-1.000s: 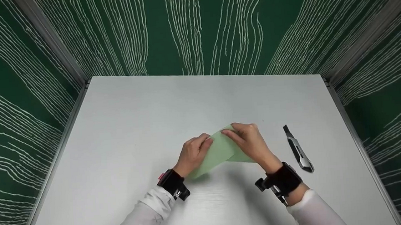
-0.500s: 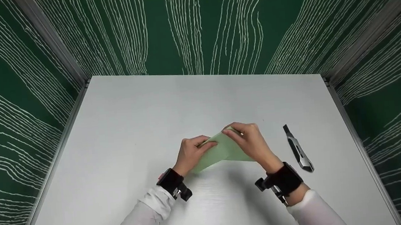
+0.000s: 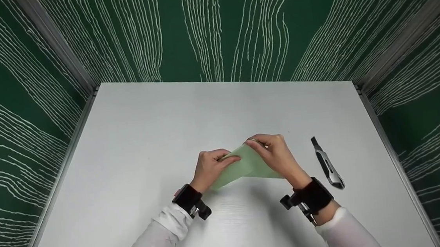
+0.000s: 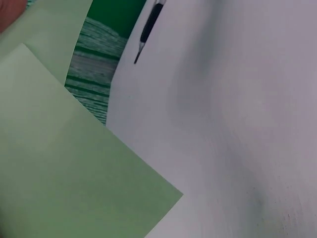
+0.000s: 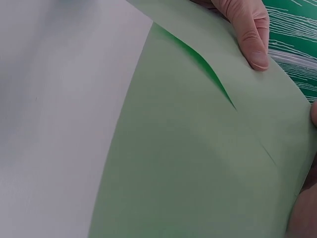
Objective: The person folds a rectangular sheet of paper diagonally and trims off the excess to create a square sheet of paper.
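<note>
While the left hand (image 3: 210,168), farther from the cutter knife (image 3: 327,164), pinches the folded green paper (image 3: 246,162), which is left of this knife, the right hand (image 3: 278,154), nearer to it, pinches the paper's upper edge also.

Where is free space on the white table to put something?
Free: the table between the green paper and the green wall, and left of the left sleeve. Crowded: the middle, where left hand and right hand hold the paper; cutter further right.

No legible text, numbers or labels.
</note>
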{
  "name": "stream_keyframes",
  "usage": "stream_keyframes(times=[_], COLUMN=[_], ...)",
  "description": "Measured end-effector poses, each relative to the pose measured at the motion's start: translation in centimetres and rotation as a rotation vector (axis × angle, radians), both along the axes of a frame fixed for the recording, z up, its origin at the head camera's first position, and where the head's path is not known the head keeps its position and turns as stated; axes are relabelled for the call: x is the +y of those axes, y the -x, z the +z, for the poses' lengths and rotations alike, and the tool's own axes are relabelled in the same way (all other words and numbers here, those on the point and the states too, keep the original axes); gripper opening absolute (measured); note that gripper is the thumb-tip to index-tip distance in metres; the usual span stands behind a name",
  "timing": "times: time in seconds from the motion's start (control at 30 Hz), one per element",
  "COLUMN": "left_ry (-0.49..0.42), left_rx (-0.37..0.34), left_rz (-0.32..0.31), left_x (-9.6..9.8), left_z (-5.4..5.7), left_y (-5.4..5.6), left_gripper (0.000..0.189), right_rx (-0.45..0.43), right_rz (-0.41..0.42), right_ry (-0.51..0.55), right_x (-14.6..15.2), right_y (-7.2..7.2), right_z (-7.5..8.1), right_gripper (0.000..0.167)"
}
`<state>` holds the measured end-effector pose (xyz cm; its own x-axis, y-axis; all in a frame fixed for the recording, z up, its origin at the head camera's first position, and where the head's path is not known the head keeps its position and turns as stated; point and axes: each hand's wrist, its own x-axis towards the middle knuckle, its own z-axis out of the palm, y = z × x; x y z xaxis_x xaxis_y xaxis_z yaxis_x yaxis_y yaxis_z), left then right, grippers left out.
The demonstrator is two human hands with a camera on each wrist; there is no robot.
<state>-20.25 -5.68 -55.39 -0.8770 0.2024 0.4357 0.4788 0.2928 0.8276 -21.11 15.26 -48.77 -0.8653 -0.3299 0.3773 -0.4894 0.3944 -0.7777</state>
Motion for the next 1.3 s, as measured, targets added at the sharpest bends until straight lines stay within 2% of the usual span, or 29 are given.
stream_keyframes(times=[0.23, 0.37, 0.43, 0.57, 0.7, 0.83, 0.9, 1.17, 1.3], left_ry=[-0.001, -0.006, -0.012, -0.032, -0.062, -0.088, -0.105, -0.139, -0.142], left_rx=[-0.051, -0.093, -0.154, -0.324, -0.464, -0.543, -0.568, -0.582, -0.558], left_rz=[-0.017, -0.060, -0.100, -0.173, -0.200, -0.202, -0.196, -0.132, -0.104], left_x=[-0.1, -0.4, -0.7, -1.7, -2.6, -3.2, -3.4, -3.8, -4.3], left_z=[0.2, 0.3, 0.2, -0.1, -0.7, -1.2, -1.3, -1.0, -1.3], left_y=[0.0, 0.1, 0.2, 0.6, 0.8, 1.0, 1.0, 0.8, 0.8], left_gripper=[0.024, 0.025, 0.025, 0.025, 0.027, 0.027, 0.026, 0.021, 0.018], right_rx=[-0.051, -0.015, 0.017, 0.055, 0.076, 0.090, 0.092, 0.101, 0.092], right_rz=[0.013, -0.001, -0.016, -0.045, -0.065, -0.065, -0.060, -0.036, -0.077], right_ry=[-0.009, -0.016, -0.010, 0.013, 0.036, 0.038, 0.040, 0.036, 0.050], right_x=[0.1, 0.1, 0.2, 0.7, 1.1, 1.4, 1.4, 1.7, 2.1], right_y=[-0.1, -0.1, -0.1, 0.1, 0.2, 0.3, 0.3, 0.3, 0.3], right_z=[0.0, -0.1, -0.1, 0.0, 0.1, 0.0, -0.1, -0.3, -0.1], right_gripper=[0.020, 0.021, 0.020, 0.019, 0.018, 0.017, 0.017, 0.017, 0.017])
